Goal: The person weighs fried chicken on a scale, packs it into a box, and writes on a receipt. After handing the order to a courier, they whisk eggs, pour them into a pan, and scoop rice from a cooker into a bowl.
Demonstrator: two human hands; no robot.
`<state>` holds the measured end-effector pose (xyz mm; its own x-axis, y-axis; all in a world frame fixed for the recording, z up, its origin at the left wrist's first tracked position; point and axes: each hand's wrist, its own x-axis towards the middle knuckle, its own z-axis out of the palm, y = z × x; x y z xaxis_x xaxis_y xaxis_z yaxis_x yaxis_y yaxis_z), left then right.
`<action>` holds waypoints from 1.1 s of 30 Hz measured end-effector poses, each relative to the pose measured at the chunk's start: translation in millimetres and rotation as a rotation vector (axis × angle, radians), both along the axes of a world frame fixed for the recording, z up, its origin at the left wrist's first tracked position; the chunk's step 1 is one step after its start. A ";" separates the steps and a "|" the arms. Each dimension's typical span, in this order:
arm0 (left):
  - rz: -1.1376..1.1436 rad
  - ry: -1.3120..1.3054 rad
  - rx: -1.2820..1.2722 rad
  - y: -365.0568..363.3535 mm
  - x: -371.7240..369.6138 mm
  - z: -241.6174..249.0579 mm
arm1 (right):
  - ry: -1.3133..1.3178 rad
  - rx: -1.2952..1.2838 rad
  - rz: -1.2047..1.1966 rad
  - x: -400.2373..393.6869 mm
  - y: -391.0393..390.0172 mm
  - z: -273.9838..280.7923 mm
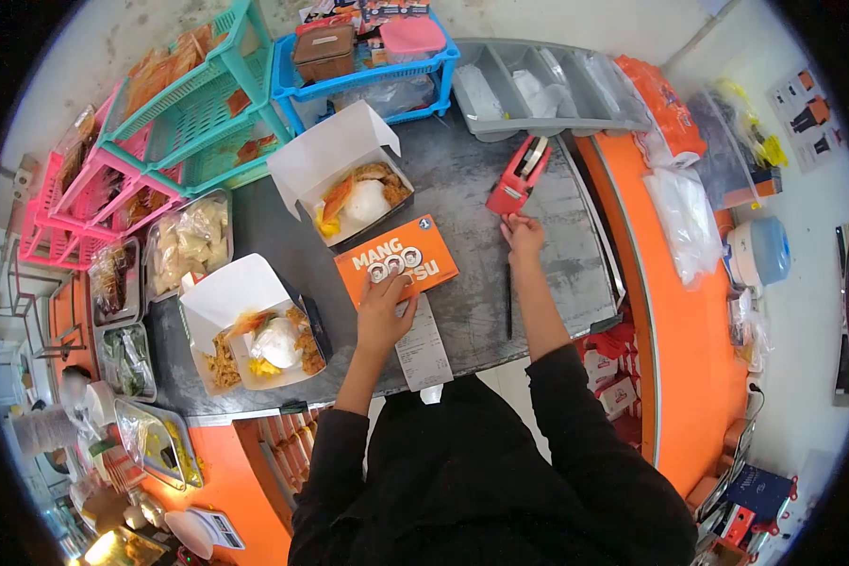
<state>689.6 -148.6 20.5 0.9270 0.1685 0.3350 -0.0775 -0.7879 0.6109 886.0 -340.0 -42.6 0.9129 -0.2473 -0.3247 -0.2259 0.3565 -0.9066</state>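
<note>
My left hand [384,311] lies on the closed orange meal box [408,247], its fingers apart on the printed lid. A long paper receipt [423,351] sticks out from beneath that box toward my body. My right hand [524,240] is at the near end of a red tape dispenser [517,181], fingertips drawn together there; whatever they pinch is too small to make out. Behind the closed box stands an open meal box [349,156] with rice and fried food. Another open meal box [234,283] with similar food stands at the left.
A grey divided tray [514,123] lines the back of the dark counter [467,325]. Blue [363,87] and teal [189,156] racks stand at the back left. Containers of packed food [191,236] sit along the left. A thin black stick [509,302] lies near my right forearm.
</note>
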 end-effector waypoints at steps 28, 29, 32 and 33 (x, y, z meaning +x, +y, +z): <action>0.371 -0.047 -0.245 26.4 18.3 15.6 | -0.401 -1.233 0.648 -61.7 18.9 85.4; 0.701 -0.264 -0.424 33.2 28.9 8.6 | -0.546 -1.160 0.665 -38.6 35.4 86.5; 0.952 -0.072 -0.369 79.2 62.3 -8.0 | -0.780 -1.160 0.709 15.8 105.5 63.3; 0.770 0.272 -0.322 96.8 66.7 -0.9 | -0.615 -1.208 0.926 26.4 123.6 63.5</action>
